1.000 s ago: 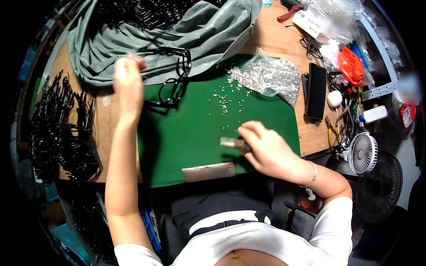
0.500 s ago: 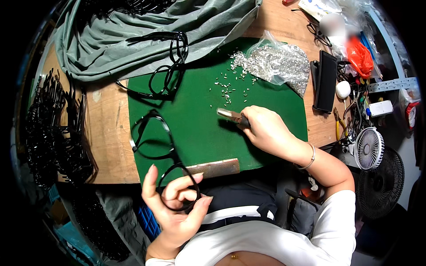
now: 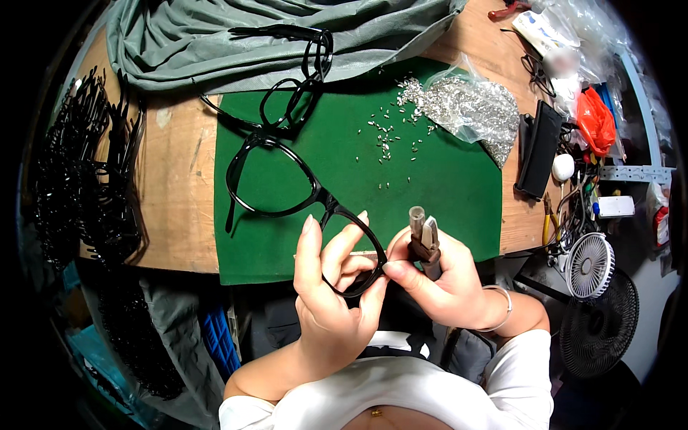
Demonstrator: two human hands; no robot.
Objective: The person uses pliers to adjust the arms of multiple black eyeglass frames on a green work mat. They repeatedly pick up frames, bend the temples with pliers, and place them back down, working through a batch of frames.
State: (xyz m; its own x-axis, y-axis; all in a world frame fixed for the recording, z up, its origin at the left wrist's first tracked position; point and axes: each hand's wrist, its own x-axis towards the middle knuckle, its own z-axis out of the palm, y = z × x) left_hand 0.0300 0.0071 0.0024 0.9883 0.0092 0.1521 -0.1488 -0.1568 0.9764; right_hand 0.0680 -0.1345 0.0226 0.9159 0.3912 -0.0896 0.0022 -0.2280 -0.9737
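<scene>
My left hand (image 3: 331, 297) grips a black glasses frame (image 3: 287, 183) by its near lens rim, close to my chest above the front edge of the green mat (image 3: 430, 186). The frame's far lens reaches out over the mat. My right hand (image 3: 437, 276) holds small pliers (image 3: 424, 236) with the jaws pointing up, and its thumb and forefinger touch the rim next to my left fingers. Small silver metal parts (image 3: 390, 140) lie scattered on the mat. A clear bag of the same parts (image 3: 469, 107) sits at the mat's far right corner.
More black frames (image 3: 297, 86) lie at the mat's far edge on a grey cloth (image 3: 215, 43). A pile of black frames (image 3: 79, 172) fills the left of the wooden bench. A black case (image 3: 539, 147), tools, plastic bags and a small white fan (image 3: 588, 265) crowd the right side.
My left hand fetched a frame from the far left and brought it near my chest. My right hand came back from the mat with the pliers and now meets the frame.
</scene>
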